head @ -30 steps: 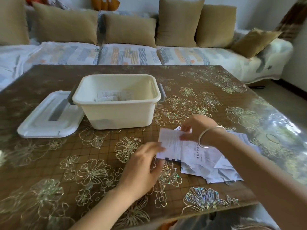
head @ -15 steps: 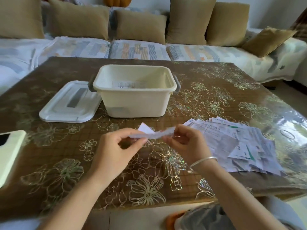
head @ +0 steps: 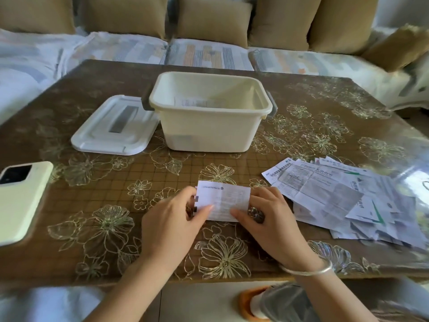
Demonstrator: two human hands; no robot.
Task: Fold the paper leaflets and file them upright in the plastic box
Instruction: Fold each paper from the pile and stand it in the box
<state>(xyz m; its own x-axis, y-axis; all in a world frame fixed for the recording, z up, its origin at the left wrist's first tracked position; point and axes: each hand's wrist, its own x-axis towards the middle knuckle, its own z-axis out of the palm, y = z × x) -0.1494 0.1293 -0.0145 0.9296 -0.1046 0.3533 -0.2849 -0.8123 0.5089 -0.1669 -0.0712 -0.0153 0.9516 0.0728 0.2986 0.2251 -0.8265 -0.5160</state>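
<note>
Right now I see a small white leaflet in front of me, a rectangle wider than it is tall, with a line of dark print along its top edge and faint grey text lower down; its left edge shows a few small dark notched marks. It sits over the near middle of the table, between the two hands, and I cannot tell whether its lower edge touches the tabletop. The left hand pinches the leaflet's left side: the thumb lies across the front face near the lower left corner, and the other fingers curl round behind the left edge. The right hand pinches the right side the same way, thumb flat on the front near the bottom and fingers bent round the right edge; a silver bracelet circles that wrist. The two thumb tips point toward each other, close but apart. Beyond the leaflet stands the cream plastic box, open, with some folded papers against its far wall. Its white lid lies flat just left of it. A loose pile of unfolded leaflets spreads to the right of the hands, and a pale phone lies at the left edge.
</note>
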